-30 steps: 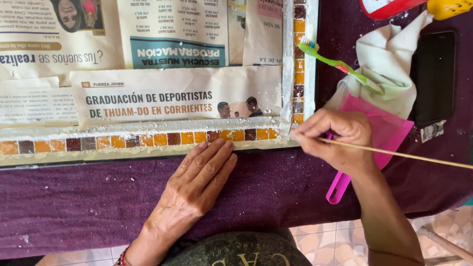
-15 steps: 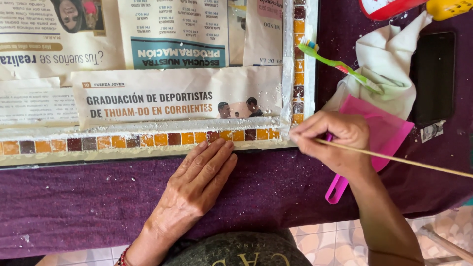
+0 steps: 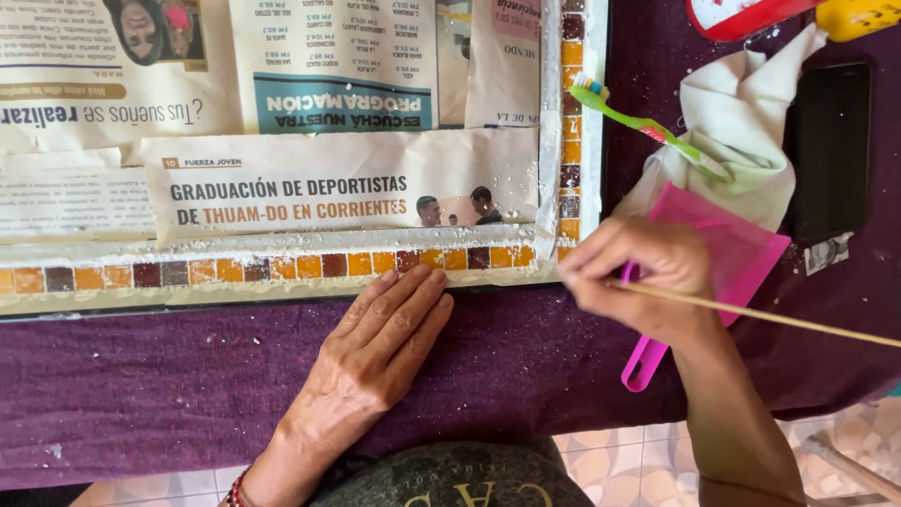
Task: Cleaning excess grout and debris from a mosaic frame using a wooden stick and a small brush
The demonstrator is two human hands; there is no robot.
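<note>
Head view, right hand (image 3: 648,277) pinching thin wooden stick (image 3: 760,314)

We see a thin wooden stick (image 3: 770,317), pale and straight, lying almost level and sloping slightly down to the right. Its left end sits at the corner of the tile frame (image 3: 282,267), a white border set with small orange and brown squares. The frame's bottom edge lies flat on the purple cloth.

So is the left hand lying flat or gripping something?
Flat. The left hand lies palm down on the purple cloth, fingers straight, tips at the mosaic frame, holding nothing.
</note>
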